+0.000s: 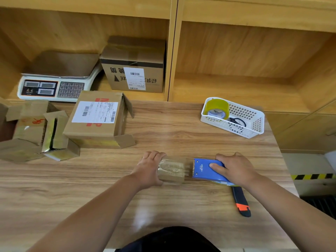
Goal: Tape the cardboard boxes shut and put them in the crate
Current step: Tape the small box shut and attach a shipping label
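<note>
While both hands work near its middle, the wooden table (181, 206) fills most of the view, with wooden shelving (172, 51) behind it. On the table's left sits a large labelled box (94, 117), end flaps open. Behind it, in the shelf bay, a second carton (134, 70) stands beside a scale (54, 82). Far left is a clutter of opened small boxes (36, 131). Right rear, a white basket (214, 122) holds a tape roll (217, 108) and scissors (238, 121).

Near centre, the right hand (234, 170) grips the blue tape dispenser (205, 170), thumb on top, fingers wrapped over the far edge. Its toothed end is just beside the small cardboard box (171, 171). That box lies flat on the table with clear tape across its top. The left hand (149, 170) grips it, fingers curled over the far side. A utility knife (241, 200) lies by the right wrist.
</note>
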Available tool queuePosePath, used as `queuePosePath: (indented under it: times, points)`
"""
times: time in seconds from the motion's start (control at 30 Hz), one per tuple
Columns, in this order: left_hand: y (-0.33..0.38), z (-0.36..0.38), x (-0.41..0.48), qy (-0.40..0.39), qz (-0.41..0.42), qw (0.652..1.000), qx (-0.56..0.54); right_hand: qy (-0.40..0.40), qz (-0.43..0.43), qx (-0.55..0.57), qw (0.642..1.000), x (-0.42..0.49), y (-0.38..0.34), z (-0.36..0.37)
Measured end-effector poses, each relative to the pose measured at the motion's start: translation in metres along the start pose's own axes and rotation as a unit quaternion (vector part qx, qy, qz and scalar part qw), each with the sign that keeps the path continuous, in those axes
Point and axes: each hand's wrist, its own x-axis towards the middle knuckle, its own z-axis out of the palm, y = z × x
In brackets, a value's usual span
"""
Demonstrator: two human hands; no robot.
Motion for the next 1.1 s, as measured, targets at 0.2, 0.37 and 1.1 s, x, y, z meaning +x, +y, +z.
queuePosePath:
  times: [0.2, 0.37, 1.1]
  points:
    - [0.0, 0.0, 0.0, -0.003, -0.003, 1.0, 0.006, 0.003, -0.008, -0.025, 1.0, 0.005, -0.009, 0.007]
    - [0.001, -0.001, -0.001, -0.003, 0.002, 1.0, 0.014, 0.004, -0.003, -0.077, 0.997, 0.011, -0.021, 0.018]
    - [0.067, -0.007, 0.012, 0.001, 0.046, 0.988, 0.148, 0.007, 0.012, -0.019, 1.0, 0.0, -0.027, 0.012]
